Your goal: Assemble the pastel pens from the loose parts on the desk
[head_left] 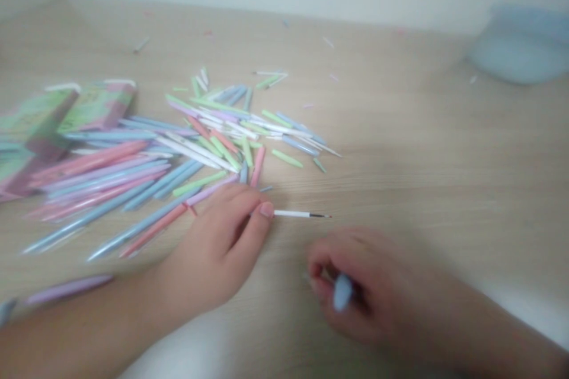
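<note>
My left hand (222,243) pinches a white pen refill (291,213) between thumb and finger. The refill's dark tip points right, over the table. Lower and to the right, my right hand (364,284) is curled around a light blue pen part (342,292), one rounded end of which shows; the rest is hidden in the fingers and blurred. Just beyond my left hand lies a loose pile of pen parts (222,151) in green, blue, white, red and purple. Longer pens (106,189) lie side by side to its left.
Green and pink boxes (98,103) stand at the left. A purple pen piece (71,289) lies near my left forearm. At the far right is a pale blue bag-like thing (524,47), blurred. Small scraps (328,42) are scattered towards the wall on the wooden table (444,160).
</note>
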The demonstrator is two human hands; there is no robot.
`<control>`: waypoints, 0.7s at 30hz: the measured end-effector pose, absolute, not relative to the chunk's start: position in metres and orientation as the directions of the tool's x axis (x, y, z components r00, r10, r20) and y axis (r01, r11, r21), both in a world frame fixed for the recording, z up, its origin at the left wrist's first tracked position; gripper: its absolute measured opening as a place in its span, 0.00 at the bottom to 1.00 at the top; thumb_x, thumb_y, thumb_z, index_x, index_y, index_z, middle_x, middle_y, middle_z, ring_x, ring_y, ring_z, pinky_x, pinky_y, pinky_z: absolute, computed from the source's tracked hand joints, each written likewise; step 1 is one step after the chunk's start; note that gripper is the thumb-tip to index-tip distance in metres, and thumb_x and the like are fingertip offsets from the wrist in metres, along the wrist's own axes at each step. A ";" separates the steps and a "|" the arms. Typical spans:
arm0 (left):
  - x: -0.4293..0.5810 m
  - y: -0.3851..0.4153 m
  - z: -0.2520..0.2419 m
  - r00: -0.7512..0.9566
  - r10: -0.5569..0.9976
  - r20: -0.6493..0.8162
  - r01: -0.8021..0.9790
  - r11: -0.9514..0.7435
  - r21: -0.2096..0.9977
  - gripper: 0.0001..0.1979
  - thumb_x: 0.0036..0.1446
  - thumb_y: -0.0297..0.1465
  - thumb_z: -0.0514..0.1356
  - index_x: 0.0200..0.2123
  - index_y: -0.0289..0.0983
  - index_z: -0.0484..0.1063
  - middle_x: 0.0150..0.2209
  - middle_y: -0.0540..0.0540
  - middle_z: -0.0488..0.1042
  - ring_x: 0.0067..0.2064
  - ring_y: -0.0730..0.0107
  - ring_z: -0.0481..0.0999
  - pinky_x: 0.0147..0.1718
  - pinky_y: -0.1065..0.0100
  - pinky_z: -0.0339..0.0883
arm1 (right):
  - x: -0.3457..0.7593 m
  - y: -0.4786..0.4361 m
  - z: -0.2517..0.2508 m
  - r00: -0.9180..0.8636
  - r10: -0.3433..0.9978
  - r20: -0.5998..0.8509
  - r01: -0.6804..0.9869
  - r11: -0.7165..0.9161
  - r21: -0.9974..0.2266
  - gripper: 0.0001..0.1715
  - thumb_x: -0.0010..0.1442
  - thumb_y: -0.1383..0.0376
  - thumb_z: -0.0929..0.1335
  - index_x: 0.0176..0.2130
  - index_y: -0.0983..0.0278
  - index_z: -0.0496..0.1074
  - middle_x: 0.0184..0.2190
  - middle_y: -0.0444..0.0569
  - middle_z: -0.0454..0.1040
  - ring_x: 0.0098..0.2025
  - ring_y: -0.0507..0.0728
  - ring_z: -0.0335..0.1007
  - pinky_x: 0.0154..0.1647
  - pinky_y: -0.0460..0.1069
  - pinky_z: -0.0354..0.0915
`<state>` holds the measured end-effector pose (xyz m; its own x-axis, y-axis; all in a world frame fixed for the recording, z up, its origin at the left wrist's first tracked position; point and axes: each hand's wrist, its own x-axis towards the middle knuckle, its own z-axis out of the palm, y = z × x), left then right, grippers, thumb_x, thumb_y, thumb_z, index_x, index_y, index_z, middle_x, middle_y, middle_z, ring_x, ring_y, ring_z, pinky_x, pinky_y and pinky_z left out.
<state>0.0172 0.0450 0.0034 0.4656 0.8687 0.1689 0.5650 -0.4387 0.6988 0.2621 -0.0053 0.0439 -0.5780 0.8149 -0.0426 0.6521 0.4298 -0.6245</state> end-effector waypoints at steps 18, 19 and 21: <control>0.018 0.046 0.001 0.526 0.840 0.128 0.620 -0.483 0.619 0.18 0.76 0.38 0.50 0.33 0.40 0.70 0.34 0.46 0.69 0.41 0.56 0.68 0.43 0.54 0.58 | 0.289 0.015 0.044 -0.386 0.912 -0.136 0.804 0.261 -0.534 0.04 0.65 0.67 0.69 0.38 0.58 0.75 0.29 0.40 0.77 0.29 0.54 0.69 0.30 0.48 0.57; 0.018 0.046 0.001 0.527 0.840 0.124 0.623 -0.482 0.615 0.18 0.76 0.38 0.51 0.32 0.40 0.70 0.34 0.46 0.69 0.41 0.55 0.68 0.43 0.54 0.58 | 0.290 0.016 0.044 -0.389 0.910 -0.142 0.806 0.262 -0.530 0.04 0.64 0.68 0.69 0.38 0.58 0.74 0.30 0.39 0.77 0.30 0.54 0.69 0.31 0.48 0.57; 0.019 0.046 0.001 0.527 0.841 0.119 0.631 -0.482 0.608 0.18 0.76 0.38 0.51 0.32 0.40 0.70 0.34 0.46 0.69 0.41 0.55 0.69 0.43 0.54 0.58 | 0.291 0.017 0.045 -0.389 0.908 -0.153 0.812 0.260 -0.523 0.05 0.64 0.69 0.69 0.37 0.59 0.74 0.29 0.39 0.76 0.30 0.54 0.69 0.31 0.48 0.57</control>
